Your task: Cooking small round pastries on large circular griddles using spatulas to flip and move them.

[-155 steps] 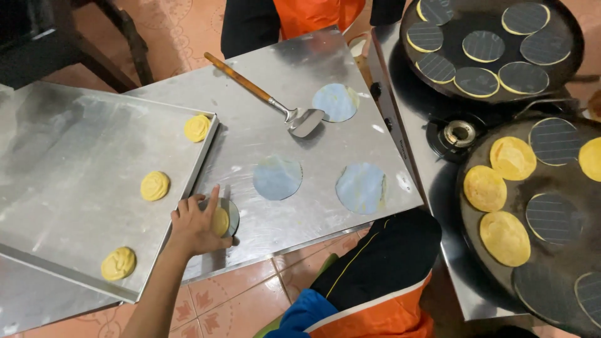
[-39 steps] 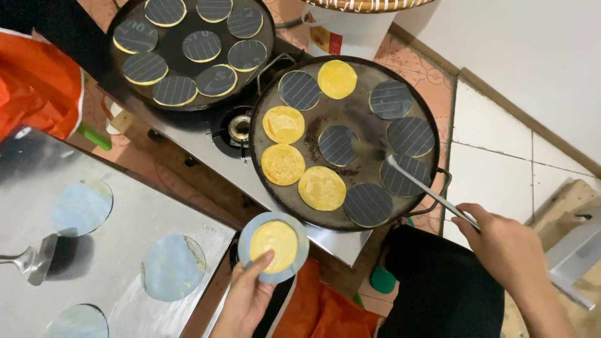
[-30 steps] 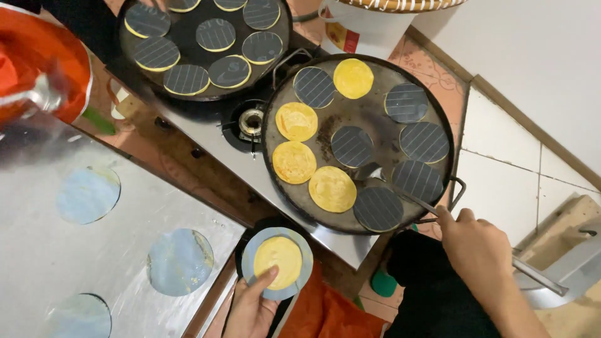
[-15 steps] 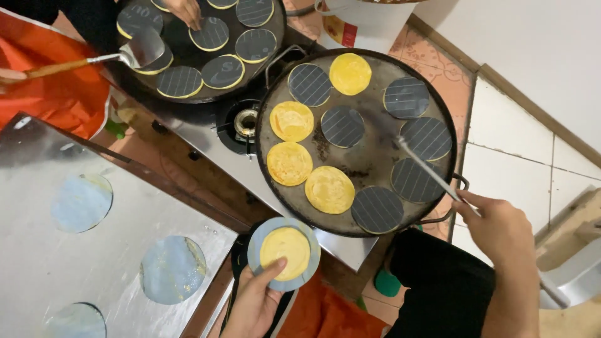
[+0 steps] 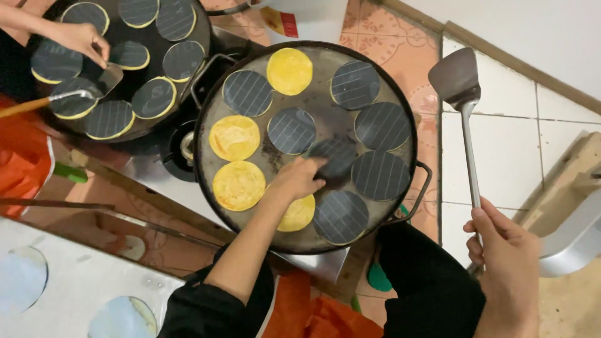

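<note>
Griddle work is well along, by the look of it. The left hand (image 5: 300, 180) reaches over the big round pan (image 5: 206, 103), fingers pinched on a dark ribbed disc (image 5: 338, 156) near the pan's middle, so that grip is closed on the disc. The right hand (image 5: 507, 250) is wrapped around the handle of a metal spatula (image 5: 457, 78), which is held off past the pan's right rim, over the floor, blade up and carrying nothing.

Four yellow dough rounds lie bare on the pan: one at the far edge (image 5: 289, 71), two on the left side (image 5: 235, 138) (image 5: 238, 185), and one at the near edge (image 5: 297, 214), partly under the wrist. The other spots carry dark discs, so I judge most are already covered and these four left.

Beyond it a second pan (image 5: 44, 125) is full of covered rounds, tended by another person's hand (image 5: 81, 40) and a wooden-handled spatula (image 5: 37, 105). At the near left corner a steel bench (image 5: 62, 281) holds pale blue round sheets (image 5: 122, 318). Underfoot are patterned terracotta tiles (image 5: 388, 25) and white ones (image 5: 507, 144).
</note>
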